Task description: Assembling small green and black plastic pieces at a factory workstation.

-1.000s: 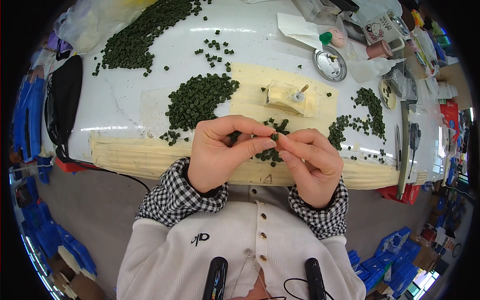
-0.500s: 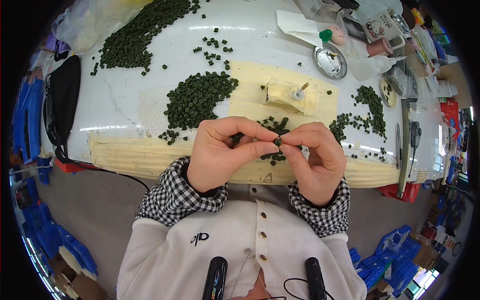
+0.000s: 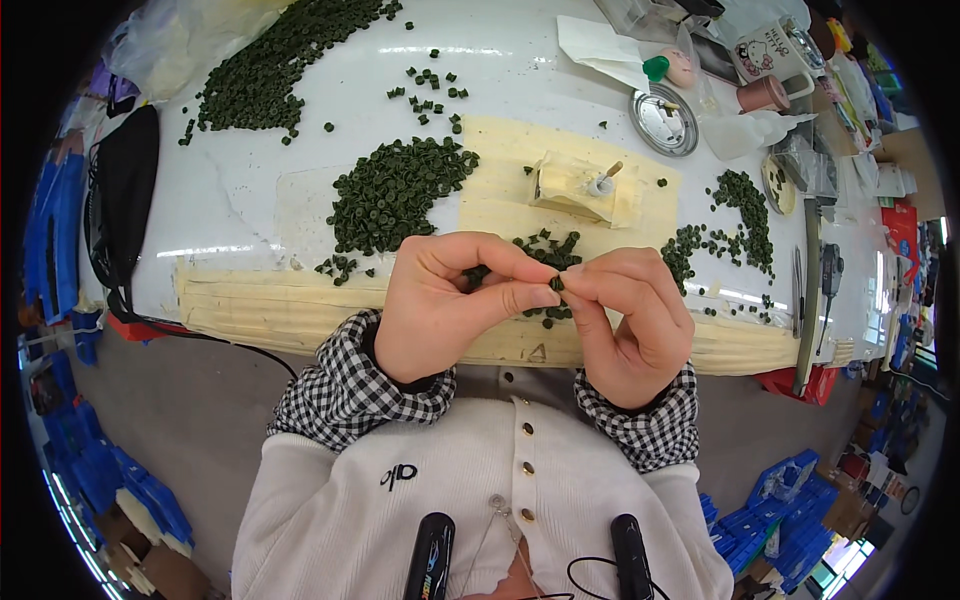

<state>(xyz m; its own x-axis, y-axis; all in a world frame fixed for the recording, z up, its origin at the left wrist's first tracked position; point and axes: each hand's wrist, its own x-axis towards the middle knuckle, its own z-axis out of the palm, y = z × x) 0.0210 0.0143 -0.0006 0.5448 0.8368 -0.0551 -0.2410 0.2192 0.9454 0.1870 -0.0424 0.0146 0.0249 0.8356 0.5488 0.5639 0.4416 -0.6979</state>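
Between both hands, above the table's near edge, is a small dark green spool-shaped piece [image 3: 557, 284]. My left hand [image 3: 435, 310] pinches it between thumb and index finger. From the other side my right hand [image 3: 640, 325] presses its thumb and index fingertips together against the piece, largely covering it. Behind the fingers lies a small cluster of similar green pieces [image 3: 547, 250], partly hidden by my hands. A bigger pile of them [image 3: 395, 195] sits beyond my left hand, and scattered ones [image 3: 740, 215] lie to the right.
A taped block [image 3: 585, 192] with an upright peg stands beyond my hands. The largest green heap [image 3: 285, 65] is at the far left, near a black bag [image 3: 125, 195]. A round metal tin lid [image 3: 663, 122], a mug [image 3: 765, 50] and a dark-handled tool [image 3: 829, 285] are at the right.
My right fingertips have shifted slightly on the green piece, with the index finger now more bent over. The piece looks turned a little; my left hand has barely moved.
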